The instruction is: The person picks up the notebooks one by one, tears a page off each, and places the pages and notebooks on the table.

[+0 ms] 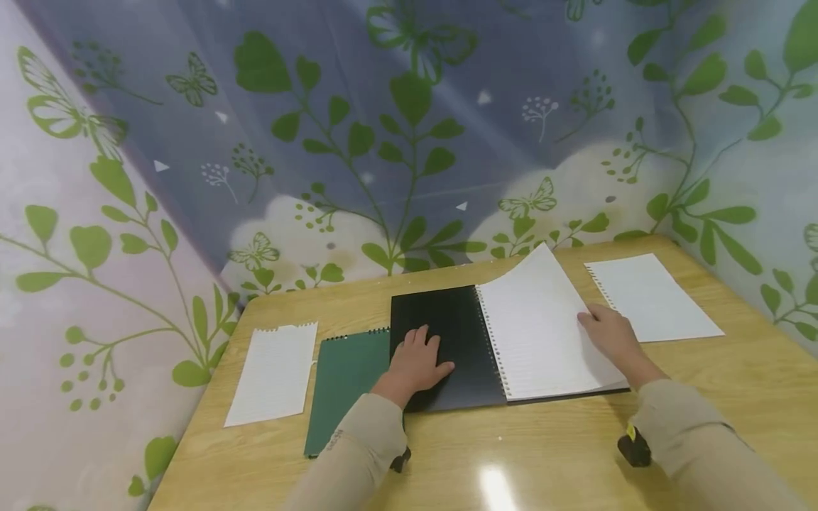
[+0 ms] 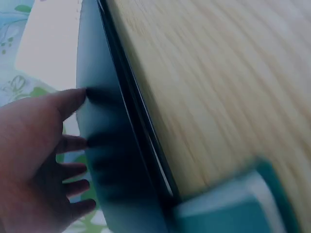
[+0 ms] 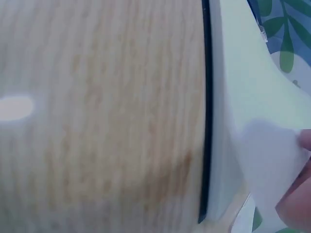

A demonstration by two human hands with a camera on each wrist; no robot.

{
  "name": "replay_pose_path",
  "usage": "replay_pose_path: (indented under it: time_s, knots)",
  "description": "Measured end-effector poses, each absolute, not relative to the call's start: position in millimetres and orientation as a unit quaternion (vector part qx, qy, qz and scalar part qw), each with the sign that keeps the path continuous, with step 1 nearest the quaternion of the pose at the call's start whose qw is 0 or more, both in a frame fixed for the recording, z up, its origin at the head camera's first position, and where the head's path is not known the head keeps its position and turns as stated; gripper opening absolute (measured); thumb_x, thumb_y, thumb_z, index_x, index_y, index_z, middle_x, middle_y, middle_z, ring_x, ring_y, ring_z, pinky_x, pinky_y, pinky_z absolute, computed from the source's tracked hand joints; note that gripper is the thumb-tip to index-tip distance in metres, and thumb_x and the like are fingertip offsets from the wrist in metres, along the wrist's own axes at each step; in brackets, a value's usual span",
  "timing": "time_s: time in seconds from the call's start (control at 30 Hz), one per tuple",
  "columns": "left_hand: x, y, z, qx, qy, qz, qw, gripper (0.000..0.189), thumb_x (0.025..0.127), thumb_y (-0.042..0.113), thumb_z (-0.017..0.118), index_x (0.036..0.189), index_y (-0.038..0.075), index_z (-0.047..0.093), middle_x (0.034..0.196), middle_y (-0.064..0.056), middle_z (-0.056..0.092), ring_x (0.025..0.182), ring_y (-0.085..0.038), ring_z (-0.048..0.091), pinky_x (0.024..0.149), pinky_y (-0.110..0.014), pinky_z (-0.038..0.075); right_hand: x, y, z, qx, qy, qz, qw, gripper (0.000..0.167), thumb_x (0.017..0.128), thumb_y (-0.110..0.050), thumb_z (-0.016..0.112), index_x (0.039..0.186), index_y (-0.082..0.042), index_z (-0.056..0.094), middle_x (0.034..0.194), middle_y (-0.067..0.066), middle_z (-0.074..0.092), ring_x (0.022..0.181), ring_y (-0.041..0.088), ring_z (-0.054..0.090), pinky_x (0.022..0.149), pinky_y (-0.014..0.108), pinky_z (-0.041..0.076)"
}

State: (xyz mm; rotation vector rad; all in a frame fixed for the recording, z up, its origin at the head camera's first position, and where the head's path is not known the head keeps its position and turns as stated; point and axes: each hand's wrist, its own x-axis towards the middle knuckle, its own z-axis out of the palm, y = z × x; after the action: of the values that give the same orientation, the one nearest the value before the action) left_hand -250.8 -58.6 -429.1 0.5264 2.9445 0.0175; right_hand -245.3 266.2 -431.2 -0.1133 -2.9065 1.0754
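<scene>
A spiral notebook lies open on the wooden table, its black cover (image 1: 441,319) folded out to the left and its white ruled pages (image 1: 530,341) to the right. My left hand (image 1: 415,358) rests on the black cover with fingers spread; in the left wrist view its fingertips meet the dark surface. The right hand (image 1: 613,333) pinches the right edge of the top sheet (image 3: 272,160), which lifts and bends away from the pages under it. Only the thumb and part of a finger show in the right wrist view.
A green notebook (image 1: 348,383) lies left of the black cover, partly beneath it. Further left is a loose torn sheet (image 1: 275,372); another loose sheet (image 1: 658,298) lies at the right. Patterned fabric (image 1: 409,177) hangs behind the wooden table (image 1: 537,454).
</scene>
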Motion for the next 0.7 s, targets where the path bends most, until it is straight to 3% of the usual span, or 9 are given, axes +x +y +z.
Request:
replay_pose_path:
  time_s: [0.13, 0.27, 0.43, 0.7]
  knots:
    - [-257.6, -41.1, -435.4, 0.205, 0.974, 0.038, 0.092, 0.065, 0.091, 0.055, 0.042, 0.144, 0.02, 0.031, 0.155, -0.01, 0.016, 0.143, -0.03, 0.013, 0.112, -0.044, 0.023, -249.8, 262.1, -426.2, -0.048, -0.939, 0.341, -0.008, 0.061, 0.095, -0.031, 0.04, 0.133, 0.016, 0.033, 0.134, 0.037, 0.033, 0.124, 0.053, 0.03, 0.101, 0.059, 0.028]
    - [-259.5, -26.5, -442.5, 0.193, 0.972, 0.059, 0.123, 0.065, 0.089, 0.06, 0.04, 0.146, 0.033, 0.024, 0.156, -0.008, 0.009, 0.143, -0.032, 0.009, 0.113, -0.047, 0.021, -251.2, 256.5, -424.5, -0.072, -0.945, 0.32, -0.008, 0.08, 0.095, -0.054, 0.031, 0.135, 0.015, 0.03, 0.137, 0.036, 0.032, 0.125, 0.053, 0.03, 0.101, 0.058, 0.029]
    - [-257.7, -17.1, -446.3, 0.156, 0.976, 0.044, 0.148, 0.069, 0.084, 0.066, 0.044, 0.144, 0.041, 0.023, 0.156, -0.007, 0.011, 0.142, -0.031, 0.016, 0.109, -0.047, 0.029, -253.9, 255.0, -426.4, -0.078, -0.949, 0.306, 0.007, 0.067, 0.098, -0.048, 0.027, 0.136, 0.007, 0.035, 0.138, 0.03, 0.034, 0.125, 0.051, 0.032, 0.099, 0.059, 0.031]
    - [-258.1, -10.1, -445.1, 0.156, 0.977, 0.029, 0.144, 0.071, 0.079, 0.069, 0.049, 0.142, 0.043, 0.027, 0.155, -0.006, 0.018, 0.139, -0.033, 0.021, 0.104, -0.048, 0.034, -256.2, 271.1, -438.5, -0.089, -0.929, 0.35, -0.083, 0.063, 0.098, -0.035, 0.026, 0.135, 0.016, 0.026, 0.139, 0.037, 0.026, 0.128, 0.052, 0.025, 0.105, 0.056, 0.026]
